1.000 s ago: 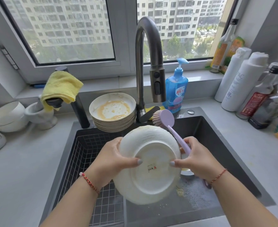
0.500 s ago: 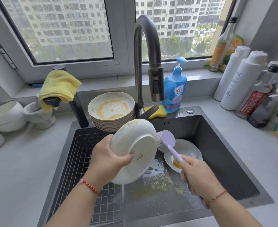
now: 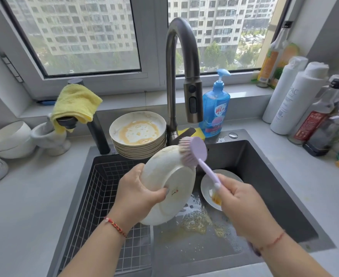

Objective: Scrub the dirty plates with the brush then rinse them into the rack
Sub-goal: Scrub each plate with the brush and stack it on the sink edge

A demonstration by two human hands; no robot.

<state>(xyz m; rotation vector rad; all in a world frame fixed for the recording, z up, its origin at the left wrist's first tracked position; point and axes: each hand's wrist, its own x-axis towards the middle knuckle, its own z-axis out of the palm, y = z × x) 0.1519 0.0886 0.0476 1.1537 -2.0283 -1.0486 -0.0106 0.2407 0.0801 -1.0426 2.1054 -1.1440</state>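
Observation:
My left hand [image 3: 136,191] grips a white plate [image 3: 171,180] by its left rim, tilted on edge over the sink with its underside toward me. My right hand [image 3: 242,202] grips the handle of a lilac dish brush [image 3: 194,151]. The brush's bristles touch the plate's upper right rim. A stack of dirty plates [image 3: 138,136] with orange residue stands behind the sink. One more dirty plate [image 3: 208,188] lies on the sink floor under the brush handle. A wire rack [image 3: 104,196] fills the sink's left half.
The dark faucet [image 3: 184,76] arches over the sink [image 3: 274,176], with blue soap [image 3: 214,112] and a yellow sponge beside it. Bottles [image 3: 296,96] line the right counter. A yellow cloth [image 3: 74,104], a white mortar and bowls [image 3: 7,138] sit on the left. Foamy orange scum lies on the sink floor.
The plate turned from facing me flat to tilted on edge at the left. My right hand left its rim and brought the brush head up onto the plate's upper rim.

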